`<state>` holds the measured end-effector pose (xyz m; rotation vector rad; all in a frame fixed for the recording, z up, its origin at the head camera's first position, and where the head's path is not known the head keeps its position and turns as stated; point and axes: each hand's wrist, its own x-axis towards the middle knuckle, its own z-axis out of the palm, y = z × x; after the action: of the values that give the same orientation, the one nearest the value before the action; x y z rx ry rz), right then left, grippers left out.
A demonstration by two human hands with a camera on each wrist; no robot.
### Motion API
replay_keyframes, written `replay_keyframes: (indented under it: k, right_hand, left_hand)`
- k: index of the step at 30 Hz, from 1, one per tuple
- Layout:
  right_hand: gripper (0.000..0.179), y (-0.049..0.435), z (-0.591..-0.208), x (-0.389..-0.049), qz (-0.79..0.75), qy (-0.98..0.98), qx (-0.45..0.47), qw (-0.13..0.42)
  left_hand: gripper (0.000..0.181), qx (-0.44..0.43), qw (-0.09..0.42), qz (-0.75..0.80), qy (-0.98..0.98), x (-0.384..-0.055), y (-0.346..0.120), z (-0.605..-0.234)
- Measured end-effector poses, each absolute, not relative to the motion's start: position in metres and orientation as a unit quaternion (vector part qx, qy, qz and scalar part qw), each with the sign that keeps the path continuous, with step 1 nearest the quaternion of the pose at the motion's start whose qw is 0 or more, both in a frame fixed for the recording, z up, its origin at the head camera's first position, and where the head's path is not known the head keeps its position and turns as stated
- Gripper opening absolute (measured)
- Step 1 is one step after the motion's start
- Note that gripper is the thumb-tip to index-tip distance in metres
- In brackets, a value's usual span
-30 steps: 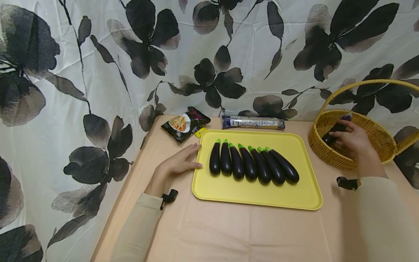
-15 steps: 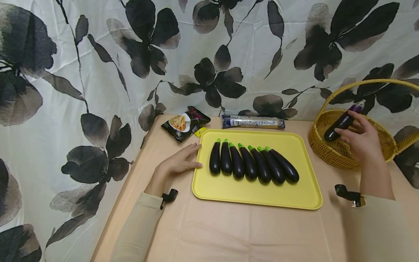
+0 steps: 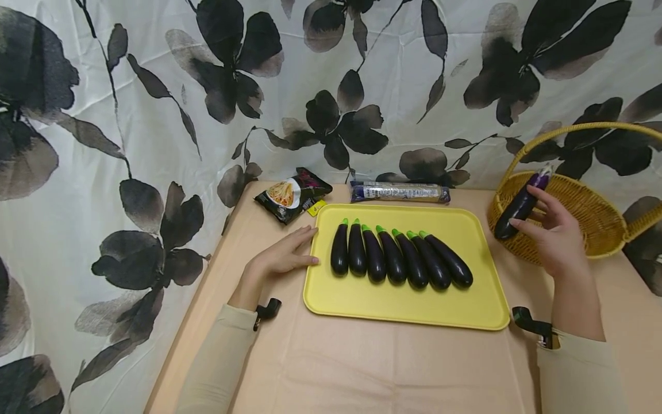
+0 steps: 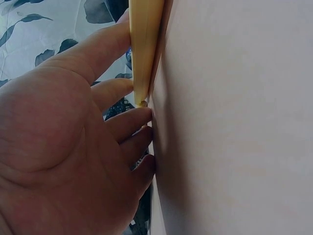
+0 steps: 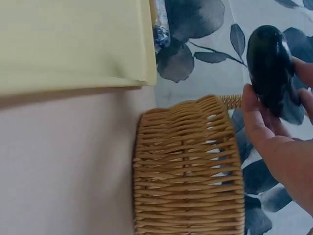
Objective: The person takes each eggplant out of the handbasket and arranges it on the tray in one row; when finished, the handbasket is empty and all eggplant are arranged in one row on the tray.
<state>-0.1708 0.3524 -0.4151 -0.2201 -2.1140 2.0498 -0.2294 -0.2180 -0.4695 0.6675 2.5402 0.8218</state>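
My right hand (image 3: 558, 236) pinches a dark eggplant (image 3: 521, 206) between thumb and fingers, above the near left rim of the wicker basket (image 3: 602, 198). In the right wrist view the eggplant (image 5: 270, 68) points its rounded end upward, and the basket (image 5: 188, 171) stands beneath the hand. On the yellow tray (image 3: 393, 310) several purple-black eggplants (image 3: 396, 260) with green tops lie side by side in a slanting row. At the tray's left edge my left hand (image 3: 281, 252) lies with fingers extended; in the left wrist view its thumb and forefinger touch the tray's side (image 4: 145, 44).
A black snack bag (image 3: 292, 195) lies behind the tray's left corner. Beyond the tray's back edge is a long purple-and-clear packet (image 3: 400, 192). The basket's tall handle (image 3: 574, 129) arches over it, in front of a floral curtain (image 3: 403, 75).
My right hand has lifted the eggplant up out of the basket and carried it left, over the rim toward the tray. The left hand has stayed in place.
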Motion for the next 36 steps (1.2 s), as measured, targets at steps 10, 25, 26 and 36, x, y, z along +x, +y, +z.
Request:
replay_keyframes:
  k: [10,25,26,36]
  right_hand:
    - [0.077,0.339,-0.422,-0.173,0.547,-0.836,0.02,0.026]
    - [0.068,0.323,-0.422,-0.168,0.402,-0.901,0.12,-0.108]
    - [0.067,0.323,-0.421,-0.168,0.401,-0.901,0.12,-0.114]
    - [0.067,0.322,-0.424,-0.17,0.398,-0.895,0.119,-0.164]
  left_hand:
    - [0.089,0.234,0.193,0.294,0.906,-0.23,-0.22,-0.472]
    - [0.09,0.235,0.195,0.291,0.907,-0.231,-0.219,-0.472]
    - [0.09,0.234,0.195,0.291,0.907,-0.231,-0.219,-0.472]
    - [0.09,0.234,0.196,0.289,0.907,-0.232,-0.219,-0.472]
